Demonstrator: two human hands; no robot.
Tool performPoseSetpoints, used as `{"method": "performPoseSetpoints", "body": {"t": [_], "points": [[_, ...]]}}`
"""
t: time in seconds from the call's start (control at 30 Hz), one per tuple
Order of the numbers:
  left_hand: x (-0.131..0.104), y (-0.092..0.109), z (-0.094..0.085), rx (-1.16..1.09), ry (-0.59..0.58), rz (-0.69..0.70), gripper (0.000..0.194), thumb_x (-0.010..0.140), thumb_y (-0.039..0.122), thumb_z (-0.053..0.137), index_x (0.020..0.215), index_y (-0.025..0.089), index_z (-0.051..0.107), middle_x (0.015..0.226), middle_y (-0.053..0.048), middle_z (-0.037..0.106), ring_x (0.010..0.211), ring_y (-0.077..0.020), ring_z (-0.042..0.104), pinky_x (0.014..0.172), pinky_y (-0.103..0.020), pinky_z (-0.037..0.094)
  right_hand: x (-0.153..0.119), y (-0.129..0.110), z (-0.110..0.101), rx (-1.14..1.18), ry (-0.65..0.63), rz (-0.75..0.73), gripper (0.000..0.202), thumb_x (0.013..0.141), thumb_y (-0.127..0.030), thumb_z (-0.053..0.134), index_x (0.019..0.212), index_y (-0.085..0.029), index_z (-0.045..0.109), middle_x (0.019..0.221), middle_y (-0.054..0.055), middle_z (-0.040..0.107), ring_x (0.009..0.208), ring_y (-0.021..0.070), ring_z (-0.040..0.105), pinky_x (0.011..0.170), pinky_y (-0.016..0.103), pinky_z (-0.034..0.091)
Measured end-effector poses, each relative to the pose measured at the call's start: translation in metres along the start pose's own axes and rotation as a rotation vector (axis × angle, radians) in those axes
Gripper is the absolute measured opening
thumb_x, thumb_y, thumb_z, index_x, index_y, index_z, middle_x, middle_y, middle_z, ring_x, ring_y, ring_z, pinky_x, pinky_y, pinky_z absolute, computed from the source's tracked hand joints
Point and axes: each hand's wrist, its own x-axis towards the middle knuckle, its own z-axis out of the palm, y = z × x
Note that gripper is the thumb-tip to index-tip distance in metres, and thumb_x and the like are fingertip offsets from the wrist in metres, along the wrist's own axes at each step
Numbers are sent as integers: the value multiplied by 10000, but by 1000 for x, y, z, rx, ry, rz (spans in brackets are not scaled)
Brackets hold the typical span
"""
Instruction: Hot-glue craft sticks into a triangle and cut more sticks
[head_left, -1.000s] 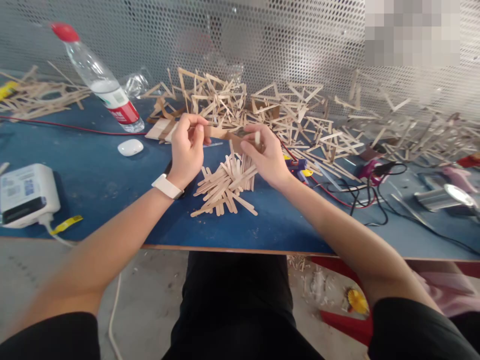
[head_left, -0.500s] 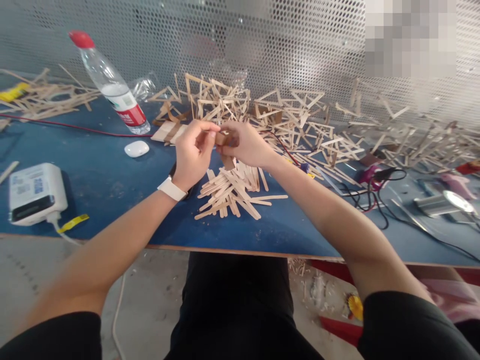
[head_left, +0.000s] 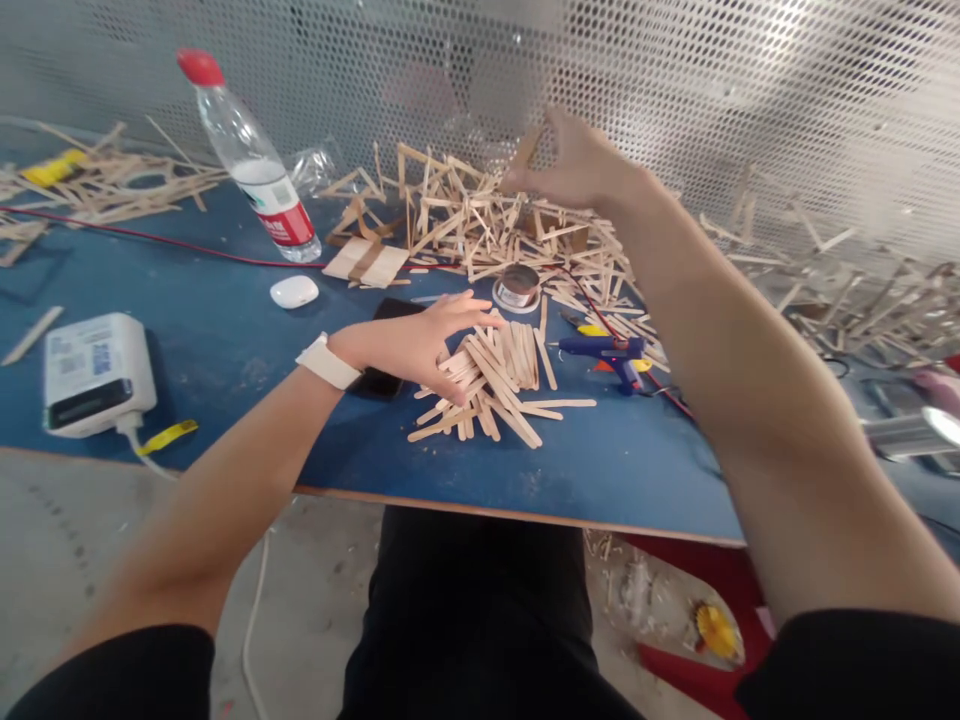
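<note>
My left hand (head_left: 427, 345) is open, palm down with fingers spread, over a loose pile of popsicle sticks (head_left: 510, 375). Behind that wrist, a dark phone (head_left: 391, 310) lies partly hidden. My right hand (head_left: 574, 165) is raised at the back, above a heap of joined sticks (head_left: 450, 215) and in front of the mesh panel. Between its thumb and fingers is a brown paper strip (head_left: 534, 148), blurred by motion. A roll of tape (head_left: 517, 287) sits just behind the pile. To the right of the pile, a blue glue gun (head_left: 604, 348) lies on the blue table.
At the left stand a water bottle (head_left: 262, 180) with a red cap and a white power box (head_left: 97, 375) with a cable. A white earbud case (head_left: 294, 292) and a banded stick bundle (head_left: 367, 262) lie nearby. A perforated metal panel (head_left: 337, 60) closes off the back.
My hands have come apart from the brown strip they held together. The right rose to the back with it; the left lowered and opened over the sticks. Tape roll and glue gun came into view.
</note>
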Motion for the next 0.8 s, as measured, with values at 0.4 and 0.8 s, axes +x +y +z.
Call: {"method": "performPoseSetpoints", "body": {"t": [0.4, 0.8], "points": [[-29, 28, 53, 63, -74, -236, 1477, 878, 1117, 745, 2015, 357, 185, 2093, -181, 56, 1932, -558, 23, 1532, -839, 205, -311, -58, 30, -324, -482, 53, 1156, 1018, -708, 927, 1938, -267, 385, 1933, 286, 493, 1821, 572, 459, 1405, 860, 516], [-27, 36, 92, 120, 156, -217, 1102, 1161, 944, 515, 2011, 331, 172, 2094, -222, -6, 1933, -600, 10, 1507, -912, 229, -304, -60, 75, -182, -534, -107, 1114, 1142, -535, 801, 2010, -277, 152, 2047, 188, 321, 1935, 427, 226, 1546, 723, 375]]}}
